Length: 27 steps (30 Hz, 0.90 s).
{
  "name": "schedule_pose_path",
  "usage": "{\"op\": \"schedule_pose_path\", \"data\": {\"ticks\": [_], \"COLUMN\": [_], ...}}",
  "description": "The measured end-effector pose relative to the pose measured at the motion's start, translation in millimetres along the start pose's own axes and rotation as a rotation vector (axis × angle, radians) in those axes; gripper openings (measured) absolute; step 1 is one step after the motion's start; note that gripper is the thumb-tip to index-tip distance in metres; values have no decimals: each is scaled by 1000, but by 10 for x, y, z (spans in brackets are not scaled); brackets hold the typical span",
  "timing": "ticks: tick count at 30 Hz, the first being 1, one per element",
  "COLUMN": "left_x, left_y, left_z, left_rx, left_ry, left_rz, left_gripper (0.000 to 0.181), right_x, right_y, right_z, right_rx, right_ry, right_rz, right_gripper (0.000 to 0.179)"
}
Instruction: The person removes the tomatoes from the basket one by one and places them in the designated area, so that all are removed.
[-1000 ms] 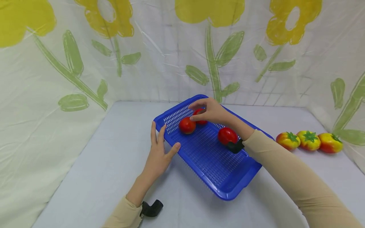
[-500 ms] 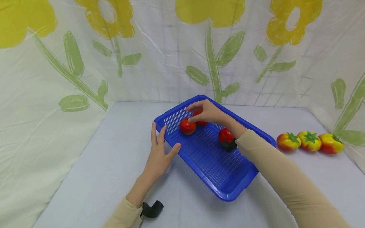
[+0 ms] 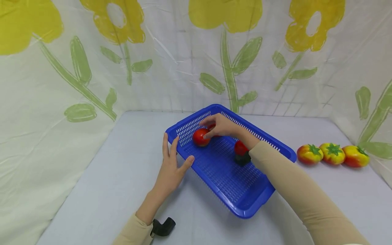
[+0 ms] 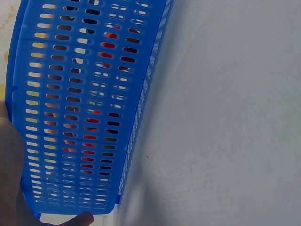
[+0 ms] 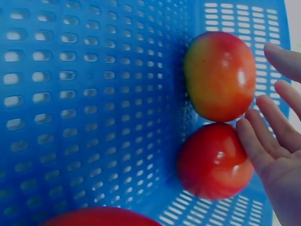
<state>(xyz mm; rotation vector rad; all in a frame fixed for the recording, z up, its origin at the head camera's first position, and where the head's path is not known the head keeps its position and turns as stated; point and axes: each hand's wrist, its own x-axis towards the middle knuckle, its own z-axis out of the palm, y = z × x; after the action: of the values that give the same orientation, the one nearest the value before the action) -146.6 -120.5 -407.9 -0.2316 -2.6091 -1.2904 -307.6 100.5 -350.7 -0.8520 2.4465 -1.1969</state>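
A blue slotted basket (image 3: 228, 199) sits at an angle on the table with three red fruits in it. My left hand (image 3: 169, 172) rests at its near-left rim, fingers straight and spread. Inside the basket's far-left end, my right hand (image 3: 225, 126) hovers over two tomatoes with fingers relaxed. The orange-red tomato (image 5: 219, 76) touches the deeper red tomato (image 5: 215, 161) in the right wrist view. One fingertip is right at the red tomato's side. A third red fruit (image 3: 240, 148) lies under my right forearm, partly hidden by the wrist camera.
Three yellow-red tomatoes with green tops, among them the middle tomato (image 3: 332, 153), stand in a row to the right of the basket. A white curtain (image 3: 171, 81) with painted flowers closes off the back and sides of the white table (image 3: 107, 190).
My right hand has shifted slightly toward me and lower over the two tomatoes, and its forearm has swung left over the third fruit. My left hand and the basket stay in place.
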Motion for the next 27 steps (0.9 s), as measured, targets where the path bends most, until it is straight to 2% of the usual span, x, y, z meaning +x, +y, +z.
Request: {"op": "schedule_pose_path", "data": {"ticks": [12,20,27], "left_x": [-7,-8,-7], "left_y": [-5,19,1], "left_z": [6,-9,6], "left_rx": [-3,-5,-6], "left_ry": [5,2,2], "left_rz": [0,4,8], "left_gripper": [88,87,87], "right_x": [-25,5,6], "right_y": [-27,-21,16], "right_z": [54,75,119], "right_rx": [-22,-90,-125], "right_ry": [-38,-65,-69], "right_rz": [-17,-50,-84], "right_gripper": [48,42,46]}}
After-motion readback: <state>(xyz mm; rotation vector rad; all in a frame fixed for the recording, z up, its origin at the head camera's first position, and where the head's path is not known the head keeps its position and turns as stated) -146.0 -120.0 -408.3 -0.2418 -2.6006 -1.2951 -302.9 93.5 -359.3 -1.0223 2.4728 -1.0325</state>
